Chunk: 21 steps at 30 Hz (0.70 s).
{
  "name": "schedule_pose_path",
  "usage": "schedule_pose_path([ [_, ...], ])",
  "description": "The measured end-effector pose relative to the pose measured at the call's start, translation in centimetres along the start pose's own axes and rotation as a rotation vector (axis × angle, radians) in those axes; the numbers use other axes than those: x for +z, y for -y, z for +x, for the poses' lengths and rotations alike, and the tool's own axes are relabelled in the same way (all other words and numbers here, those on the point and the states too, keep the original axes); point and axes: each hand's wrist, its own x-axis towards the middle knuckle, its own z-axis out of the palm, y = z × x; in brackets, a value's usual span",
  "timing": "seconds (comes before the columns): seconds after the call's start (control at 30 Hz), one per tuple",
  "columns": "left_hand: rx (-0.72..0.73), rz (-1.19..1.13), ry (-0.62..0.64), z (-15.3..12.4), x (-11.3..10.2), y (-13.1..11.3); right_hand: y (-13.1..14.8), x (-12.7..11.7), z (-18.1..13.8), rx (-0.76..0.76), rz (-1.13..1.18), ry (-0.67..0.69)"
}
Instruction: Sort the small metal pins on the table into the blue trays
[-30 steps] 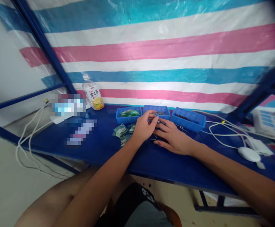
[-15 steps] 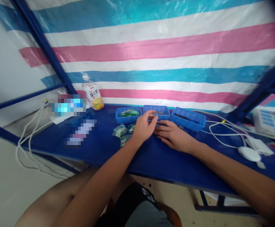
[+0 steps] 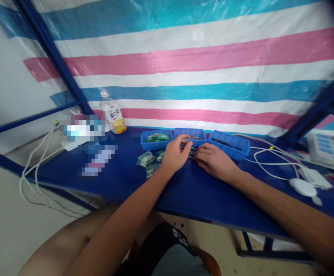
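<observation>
My left hand (image 3: 176, 155) rests in front of the middle blue bin (image 3: 180, 132), its thumb and index finger curved with a gap between them. Between my hands lies a small pile of thin dark and silvery metal pieces (image 3: 192, 152), probably screws. My right hand (image 3: 214, 160) is at the right side of this pile, fingers bent and drawn together; what they grip, if anything, is hidden. Small metal pieces also lie in the middle bin. Beside my left hand are several small clear plastic bags (image 3: 146, 158) with contents too small to name.
A left blue bin (image 3: 157, 146) holds greenish bags, and a right blue bin (image 3: 241, 149) holds dark small pieces. A drink bottle (image 3: 113, 113) stands at the back left. White cables (image 3: 273, 163) and a white round device (image 3: 303, 187) lie right. Blue frame posts (image 3: 54, 57) flank the table.
My right hand has drawn back slightly to the right and its fingers have curled in, uncovering more of the metal pieces. My left hand has stayed in place.
</observation>
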Motion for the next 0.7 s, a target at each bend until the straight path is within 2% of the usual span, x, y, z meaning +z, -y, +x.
schedule_pose_path([
  [0.33,0.004,0.001,0.004,-0.05,0.06,-0.09,0.13,0.05,0.05,0.028,0.049,-0.077],
  [0.53,0.009,-0.005,0.007,0.03,0.08,0.07,0.42,-0.16,0.08,0.195,0.159,-0.222],
  [0.7,0.010,0.014,0.008,0.04,0.10,0.19,0.10,-0.14,-0.09,0.311,0.194,-0.287],
])
